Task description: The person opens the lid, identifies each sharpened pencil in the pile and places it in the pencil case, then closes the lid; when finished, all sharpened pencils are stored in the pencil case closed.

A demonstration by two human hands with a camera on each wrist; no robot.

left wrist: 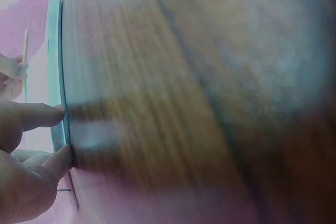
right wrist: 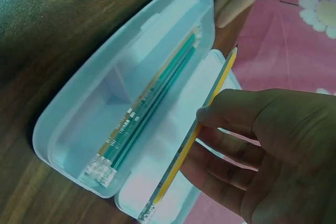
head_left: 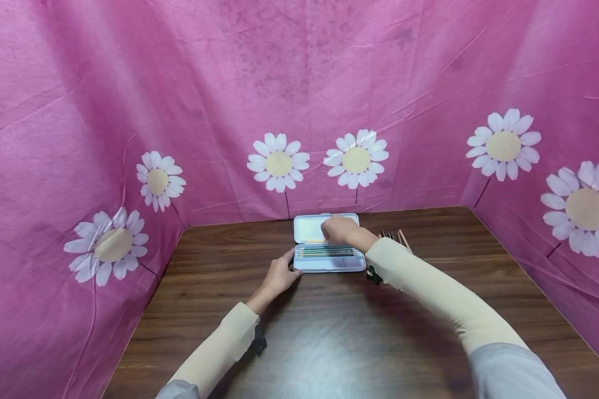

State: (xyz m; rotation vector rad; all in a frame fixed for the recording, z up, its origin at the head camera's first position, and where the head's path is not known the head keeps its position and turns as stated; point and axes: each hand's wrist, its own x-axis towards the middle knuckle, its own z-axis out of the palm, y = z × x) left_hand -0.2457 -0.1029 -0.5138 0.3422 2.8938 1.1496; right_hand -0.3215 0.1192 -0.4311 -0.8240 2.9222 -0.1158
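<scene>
An open white pencil case (head_left: 329,270) lies on the table, its lid (head_left: 306,227) folded back behind it. Several green and yellow-brown pencils (right wrist: 152,98) lie side by side in the long compartment. My right hand (right wrist: 262,150) pinches a yellow pencil (right wrist: 173,166) between thumb and fingers, above the lid; its dark point faces up and away in the right wrist view. At the case's left end my left hand (head_left: 279,273) holds the corner, thumb along the front side. The left wrist view shows its fingertips (left wrist: 55,115) on the case's edge.
More pencils (head_left: 404,239) lie on the wooden table (head_left: 219,249) to the right of the case, partly hidden by the right forearm. A pink cloth (head_left: 219,111) with white flowers hangs close behind the table and along both sides.
</scene>
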